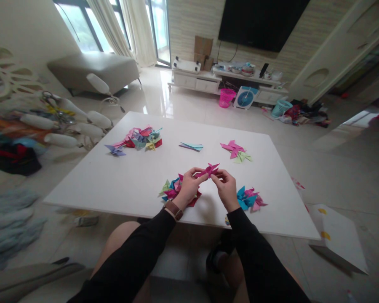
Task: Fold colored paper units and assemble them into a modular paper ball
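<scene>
A magenta origami crane (210, 169) is held between both hands above the white table (113, 181). My left hand (191, 185), with a brown watch strap at the wrist, pinches its left side. On the other side, the fingers of my right hand (226, 188) grip it. Partly hidden under my left hand lies a mixed pile of folded paper cranes (170, 189). Beside my right wrist sits a smaller group with a blue paper crane (246, 200) and pink ones.
At the table's far left is a large pile of coloured paper cranes (140, 139). Narrow folded paper strips (191, 146) lie mid-table, with a pink folded paper piece (233, 148) and a pale green one (242, 157) to their right. A white box (339, 237) stands right of the table.
</scene>
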{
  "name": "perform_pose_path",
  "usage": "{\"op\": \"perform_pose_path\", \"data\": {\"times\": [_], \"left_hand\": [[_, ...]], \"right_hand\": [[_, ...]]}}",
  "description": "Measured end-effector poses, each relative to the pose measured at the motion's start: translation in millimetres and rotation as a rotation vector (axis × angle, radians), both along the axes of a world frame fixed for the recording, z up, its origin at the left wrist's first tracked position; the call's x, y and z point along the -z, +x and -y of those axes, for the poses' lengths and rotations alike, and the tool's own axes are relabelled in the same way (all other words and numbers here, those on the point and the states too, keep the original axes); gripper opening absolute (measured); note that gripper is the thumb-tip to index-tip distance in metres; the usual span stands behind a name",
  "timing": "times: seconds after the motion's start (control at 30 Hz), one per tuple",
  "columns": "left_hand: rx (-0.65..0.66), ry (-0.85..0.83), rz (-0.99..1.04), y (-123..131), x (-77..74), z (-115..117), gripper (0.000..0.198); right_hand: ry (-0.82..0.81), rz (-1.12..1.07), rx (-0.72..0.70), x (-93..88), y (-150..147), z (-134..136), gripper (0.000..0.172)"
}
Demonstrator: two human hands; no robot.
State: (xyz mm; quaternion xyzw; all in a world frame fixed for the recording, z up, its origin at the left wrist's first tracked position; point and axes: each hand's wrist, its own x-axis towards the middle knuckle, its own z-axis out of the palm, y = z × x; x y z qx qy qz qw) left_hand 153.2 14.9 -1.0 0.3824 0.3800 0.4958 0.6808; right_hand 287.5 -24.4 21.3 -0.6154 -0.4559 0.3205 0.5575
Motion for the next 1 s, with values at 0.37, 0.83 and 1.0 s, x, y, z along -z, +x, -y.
{"op": "perform_pose_path", "data": {"times": [0.37, 0.83, 1.0], "left_hand": [[0.019, 0.016, 0.013, 1.8, 3.5, -0.6, 0.038], [0.049, 0.037, 0.037, 0.3, 2.6, 2.0, 0.033], [0.021, 0.067, 0.011, 1.0, 5.1, -0.1, 0.031]], "right_hand": [[0.092, 0.071, 0.043, -2.2, 0.3, -0.9, 0.022], [0.000, -0.128, -0.020, 9.9, 1.5, -5.5, 0.027], [-0.004, -0.121, -0.035, 8.1, 0.6, -5.4, 0.025]]}}
